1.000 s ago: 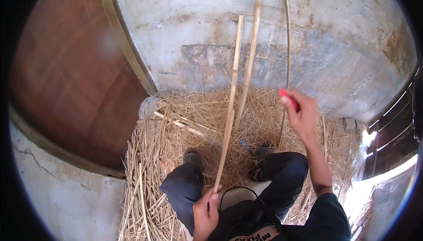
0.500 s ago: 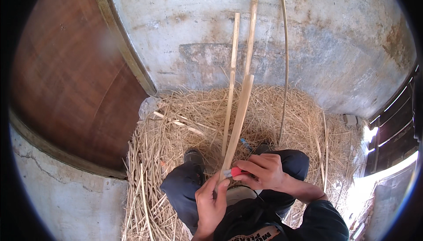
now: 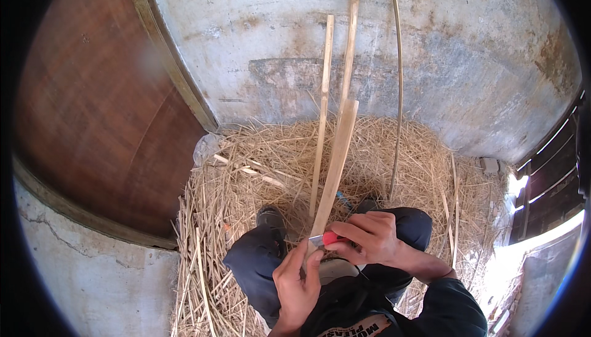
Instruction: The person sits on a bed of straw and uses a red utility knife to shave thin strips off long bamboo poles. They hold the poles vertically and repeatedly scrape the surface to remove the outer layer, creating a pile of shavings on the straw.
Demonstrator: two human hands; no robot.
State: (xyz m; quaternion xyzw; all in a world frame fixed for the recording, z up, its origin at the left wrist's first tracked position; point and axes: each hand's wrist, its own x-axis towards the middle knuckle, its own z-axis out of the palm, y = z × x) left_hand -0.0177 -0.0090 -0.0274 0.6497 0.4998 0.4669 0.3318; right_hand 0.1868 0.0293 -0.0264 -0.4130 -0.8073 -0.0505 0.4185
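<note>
My left hand [image 3: 297,281] is closed on the near end of a flat, pale bamboo strip [image 3: 337,168], thumb on one side and fingers on the other. The strip slants up and away from my lap. In my right hand [image 3: 371,238] is a red-handled knife [image 3: 331,238], gripped between thumb and fingers. Its short metal blade [image 3: 316,240] rests against the strip just above my left fingertips. My right palm and the rest of the handle are hidden from view.
Three more long strips lean at the concrete wall [image 3: 295,91], among them a thin curved pole [image 3: 399,84]. Straw and shavings [image 3: 394,134] cover the floor around my feet. A brown door panel [image 3: 104,109] stands at the left, wooden slats [image 3: 551,171] at the right.
The held strip has turned slightly, showing more of its broad face, and its far end has shifted a little right. Both hands stay nearly in place, with the blade still at the strip.
</note>
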